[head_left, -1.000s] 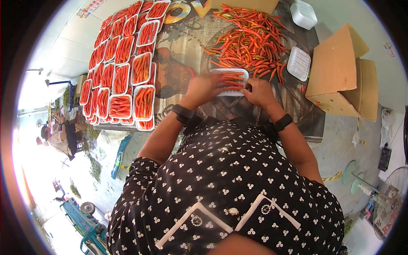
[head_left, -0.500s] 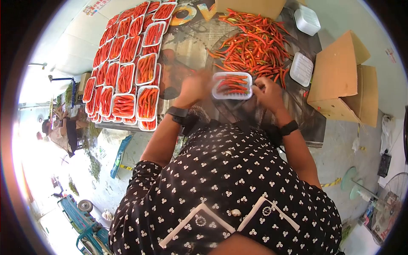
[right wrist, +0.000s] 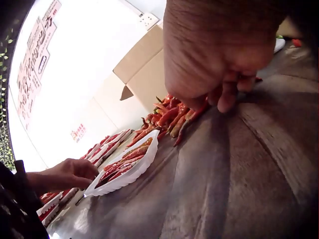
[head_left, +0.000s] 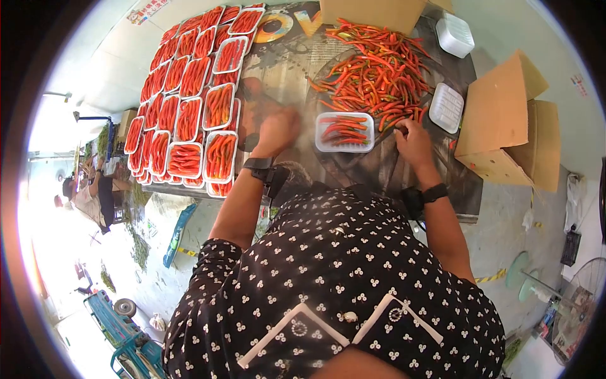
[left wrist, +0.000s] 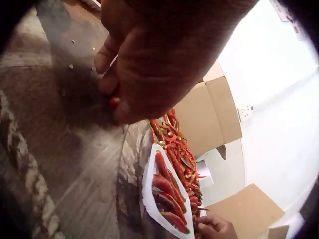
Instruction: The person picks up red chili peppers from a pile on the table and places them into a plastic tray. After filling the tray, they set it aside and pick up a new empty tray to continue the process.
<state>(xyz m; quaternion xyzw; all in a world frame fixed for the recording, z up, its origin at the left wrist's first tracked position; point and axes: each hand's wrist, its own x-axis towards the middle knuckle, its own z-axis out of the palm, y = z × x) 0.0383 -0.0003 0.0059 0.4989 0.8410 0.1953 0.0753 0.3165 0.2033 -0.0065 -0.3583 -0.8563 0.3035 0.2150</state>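
Observation:
Left of the white tray [head_left: 360,148] is the left hand [head_left: 278,131], blurred in the head view; in the left wrist view this hand [left wrist: 154,64] has curled fingers, with the red end of a chili [left wrist: 114,102] between them. Several red chilies [head_left: 344,130] lie side by side in the tray. The right hand [head_left: 416,148] is at the near right edge of the loose chili pile [head_left: 379,72]. Seen from the right wrist, this hand [right wrist: 224,55] has bent fingers pinching a chili, mostly hidden by them.
Rows of filled trays [head_left: 186,110] cover the table's left side. An empty tray [head_left: 446,108], stacked trays [head_left: 455,36] and an open carton [head_left: 499,114] are at the right. Another carton [head_left: 372,14] stands behind the pile. A person [head_left: 88,196] is far left.
Both hands have moved away from the tray: the left to the left, the right to the pile's edge. The chilies in the tray are now uncovered.

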